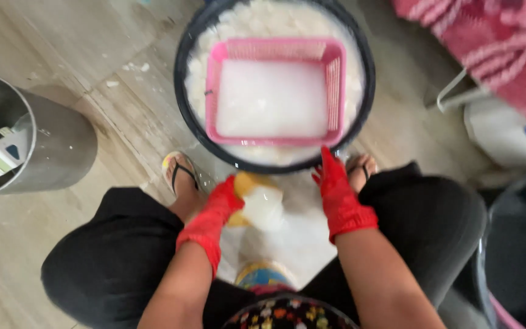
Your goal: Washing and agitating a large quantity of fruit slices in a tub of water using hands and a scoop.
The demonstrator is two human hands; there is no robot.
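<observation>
A: The left hand (220,204), in a red mesh glove, is closed around a soapy yellow lump (255,204), maybe a sponge or cloth; it is too blurred to tell which. It sits low between the knees, just short of the black tub (181,79).

B: And the right hand (336,195)?

A: Gloved too, fingers straight and open, gripping nothing, tips at the tub's near rim.

B: How would you handle it?

A: I'd keep the lump over the suds. The pink basket (275,49) sits in the foam inside the tub, so steadying that rim with the free hand seems wise. Sandalled feet (181,173) are close; drips land there.
</observation>
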